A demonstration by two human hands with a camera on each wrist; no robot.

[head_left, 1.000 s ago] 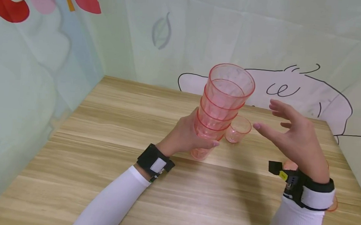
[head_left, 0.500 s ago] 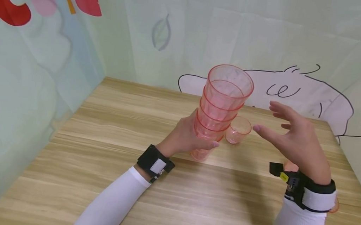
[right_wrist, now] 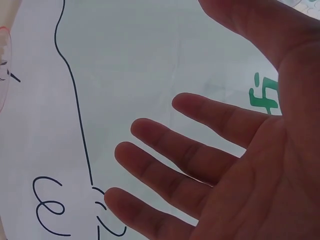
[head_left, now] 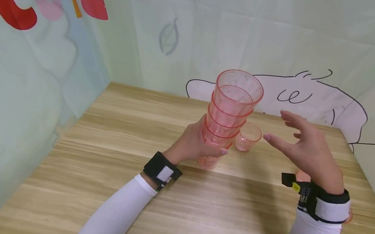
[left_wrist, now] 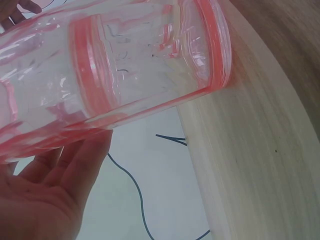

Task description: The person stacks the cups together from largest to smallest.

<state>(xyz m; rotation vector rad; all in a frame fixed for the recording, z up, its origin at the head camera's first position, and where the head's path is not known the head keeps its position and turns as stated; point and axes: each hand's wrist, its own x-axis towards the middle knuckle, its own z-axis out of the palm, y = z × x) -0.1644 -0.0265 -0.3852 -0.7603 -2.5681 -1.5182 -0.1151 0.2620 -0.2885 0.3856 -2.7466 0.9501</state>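
Note:
My left hand [head_left: 193, 141] grips a tilted stack of clear pink plastic cups [head_left: 229, 111] around its lower part, thumb across the front. Several red rims show along the stack, and its wide mouth leans to the upper right. In the left wrist view the stack [left_wrist: 95, 65] fills the top, with the fingers [left_wrist: 82, 160] curled beneath it. To the right of the stack, my right hand [head_left: 310, 148] hovers in the air, thumb and fingers spread apart, holding nothing. The right wrist view shows its fingers [right_wrist: 185, 155] loosely extended.
A single pink cup [head_left: 246, 138] stands upright on the wood-grain table [head_left: 124, 126] behind the stack. More pink cups [head_left: 303, 176] are mostly hidden behind the right wrist. A printed cloth backdrop [head_left: 147, 36] borders the table at the back and left.
Both hands and the stack hold nearly the same pose. The head view has tilted slightly up, so the whole scene sits a little lower in the picture.

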